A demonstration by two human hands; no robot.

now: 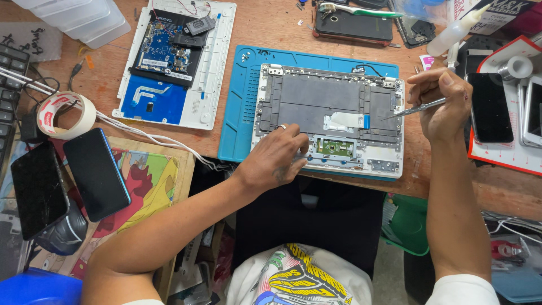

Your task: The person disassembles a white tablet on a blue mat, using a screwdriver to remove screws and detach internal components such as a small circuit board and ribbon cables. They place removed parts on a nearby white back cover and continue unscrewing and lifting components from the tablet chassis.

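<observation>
My right hand (446,104) has its grip pinched around a thin metal tool (420,107), whose long axis runs leftward and slightly down so its tip touches the right part of the opened laptop base (330,118), just beside my knuckles. My left hand (276,158) lies farther along the near edge, fingers pressed down beside the small green circuit board (335,148), holding nothing. The base rests on a blue mat (240,113) on the cluttered wooden worktop (271,28), with a tape roll (66,114) and phones (96,172) well apart at left.

Opened laptop shell (330,121) on blue mat (240,107)
</observation>
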